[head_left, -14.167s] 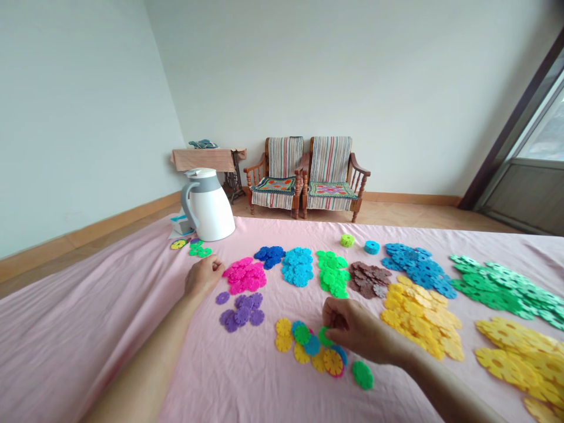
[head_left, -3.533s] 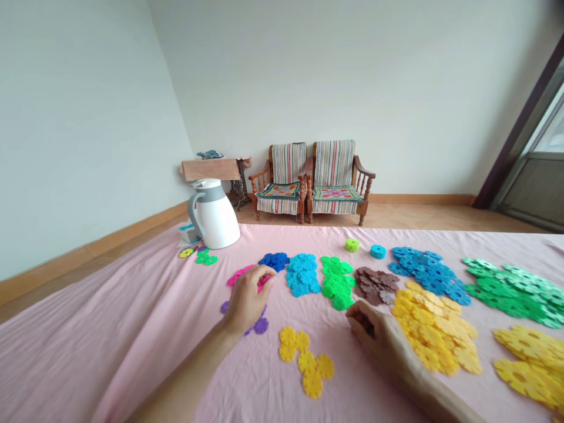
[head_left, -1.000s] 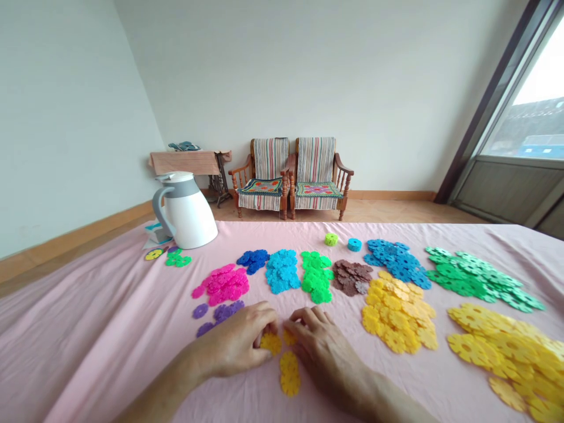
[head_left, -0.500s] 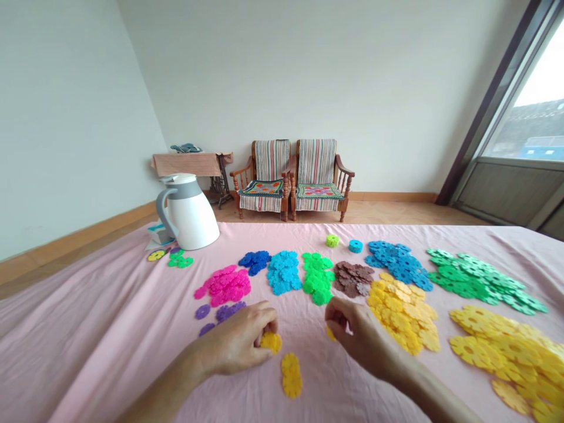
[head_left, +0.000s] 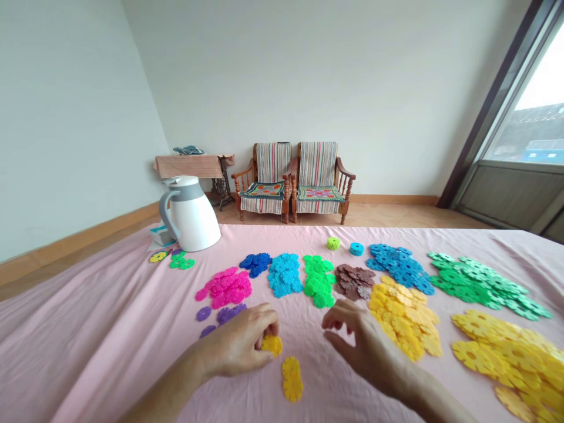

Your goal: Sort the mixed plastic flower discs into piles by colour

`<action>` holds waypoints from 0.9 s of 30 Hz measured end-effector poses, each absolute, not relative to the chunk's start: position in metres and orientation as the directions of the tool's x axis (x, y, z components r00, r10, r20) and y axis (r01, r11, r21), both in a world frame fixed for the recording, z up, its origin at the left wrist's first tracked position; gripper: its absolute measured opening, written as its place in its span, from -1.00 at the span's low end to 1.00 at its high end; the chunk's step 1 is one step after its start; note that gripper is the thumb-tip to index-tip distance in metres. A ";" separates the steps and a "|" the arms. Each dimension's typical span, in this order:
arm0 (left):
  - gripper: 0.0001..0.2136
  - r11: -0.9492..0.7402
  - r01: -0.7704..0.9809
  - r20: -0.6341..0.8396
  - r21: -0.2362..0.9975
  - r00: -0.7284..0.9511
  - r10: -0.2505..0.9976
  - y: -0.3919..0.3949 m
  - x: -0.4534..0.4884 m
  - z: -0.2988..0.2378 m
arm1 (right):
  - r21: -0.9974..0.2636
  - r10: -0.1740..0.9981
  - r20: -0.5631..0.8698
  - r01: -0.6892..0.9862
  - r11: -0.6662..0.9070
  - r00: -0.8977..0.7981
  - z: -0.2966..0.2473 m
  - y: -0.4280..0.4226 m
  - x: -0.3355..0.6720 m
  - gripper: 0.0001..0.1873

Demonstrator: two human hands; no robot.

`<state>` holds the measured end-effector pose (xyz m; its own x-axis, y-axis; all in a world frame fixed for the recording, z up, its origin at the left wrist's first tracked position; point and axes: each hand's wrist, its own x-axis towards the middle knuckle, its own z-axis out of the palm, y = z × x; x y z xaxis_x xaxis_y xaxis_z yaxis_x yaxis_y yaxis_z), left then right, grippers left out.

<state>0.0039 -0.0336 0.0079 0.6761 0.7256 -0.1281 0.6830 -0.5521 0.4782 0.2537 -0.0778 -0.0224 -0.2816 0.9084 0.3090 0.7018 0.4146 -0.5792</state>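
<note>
My left hand (head_left: 244,338) is closed, thumb and fingers pinching yellow notched plastic discs (head_left: 274,345) low over the pink cloth. Just below it lie a few overlapping yellow discs (head_left: 292,380). My right hand (head_left: 359,341) hovers to the right with thumb and curled fingers apart, and no disc shows between them. Beside its outer edge spreads a pile of yellow discs (head_left: 403,317). Purple discs (head_left: 231,313) lie partly behind my left hand. Beyond my hands sit piles of light blue discs (head_left: 284,275), bright green discs (head_left: 319,282) and brown discs (head_left: 352,281).
A white and grey jug (head_left: 194,217) stands at the back left of the pink cloth (head_left: 145,329). Pink discs (head_left: 229,286) and dark blue discs (head_left: 255,264) lie left of centre. Green discs (head_left: 484,288) and larger yellow discs (head_left: 511,352) spread at right. Two wooden armchairs (head_left: 317,176) stand behind.
My right hand's fingers have opened, and the yellow disc at their tips is no longer seen. My left hand stays around its discs. The view has tilted slightly.
</note>
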 end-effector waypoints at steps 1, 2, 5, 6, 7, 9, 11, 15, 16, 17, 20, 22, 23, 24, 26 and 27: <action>-0.84 -0.553 0.685 -0.126 0.475 0.675 0.727 -0.034 0.004 0.008 | -0.623 0.900 0.278 0.650 0.434 -0.335 -0.021 -0.083 0.243 -0.84; -0.85 -0.553 0.686 -0.123 0.473 0.673 0.730 -0.034 0.004 0.007 | -0.656 0.892 0.246 0.612 0.442 -0.380 -0.020 -0.088 0.233 -0.76; -0.87 -0.555 0.683 -0.109 0.476 0.672 0.733 -0.034 0.004 0.006 | -0.681 0.885 0.102 0.617 0.395 -0.454 -0.018 -0.097 0.211 -0.59; -0.87 -0.555 0.680 -0.107 0.479 0.673 0.732 -0.034 0.004 0.005 | -0.667 0.887 0.069 0.640 0.381 -0.456 -0.019 -0.097 0.206 -0.56; -0.87 -0.555 0.676 -0.106 0.484 0.675 0.730 -0.034 0.004 0.005 | -0.650 0.890 0.052 0.661 0.374 -0.453 -0.021 -0.097 0.203 -0.54; -0.87 -0.556 0.671 -0.105 0.491 0.678 0.727 -0.034 0.003 0.004 | -0.629 0.895 0.048 0.682 0.372 -0.444 -0.025 -0.094 0.198 -0.54; -0.85 -0.556 0.669 -0.102 0.494 0.679 0.727 -0.033 0.003 0.003 | -0.627 0.899 0.051 0.687 0.368 -0.435 -0.029 -0.092 0.197 -0.60; -0.85 -0.560 0.667 -0.097 0.492 0.681 0.726 -0.033 0.002 0.002 | -0.644 0.916 0.051 0.688 0.335 -0.399 -0.030 -0.094 0.198 -0.71; -0.86 -0.561 0.668 -0.097 0.489 0.681 0.726 -0.033 0.002 0.002 | -0.659 0.918 0.043 0.679 0.323 -0.395 -0.029 -0.095 0.198 -0.73; -0.86 -0.563 0.670 -0.099 0.484 0.681 0.725 -0.032 0.002 0.002 | -0.681 0.917 0.031 0.663 0.311 -0.398 -0.027 -0.097 0.198 -0.76; -0.86 -0.573 0.676 -0.100 0.464 0.682 0.725 -0.032 0.002 0.003 | -0.752 0.902 0.019 0.588 0.297 -0.431 -0.022 -0.098 0.201 -0.84; -0.85 -0.580 0.678 -0.099 0.451 0.684 0.723 -0.033 0.003 0.003 | -0.753 0.911 0.075 0.576 0.319 -0.406 -0.019 -0.095 0.209 -0.86; -0.85 -0.583 0.680 -0.096 0.444 0.684 0.724 -0.033 0.003 0.003 | -0.730 0.921 0.118 0.596 0.334 -0.372 -0.018 -0.092 0.215 -0.87; -0.85 -0.585 0.682 -0.096 0.439 0.683 0.724 -0.034 0.004 0.003 | -0.696 0.931 0.160 0.631 0.343 -0.329 -0.018 -0.089 0.223 -0.86; -0.84 -0.587 0.683 -0.097 0.435 0.683 0.724 -0.035 0.004 0.004 | -0.608 0.946 0.218 0.725 0.324 -0.240 -0.020 -0.082 0.244 -0.82; -0.84 -0.587 0.682 -0.097 0.436 0.685 0.722 -0.035 0.005 0.004 | -0.555 0.954 0.226 0.778 0.293 -0.198 -0.022 -0.079 0.258 -0.81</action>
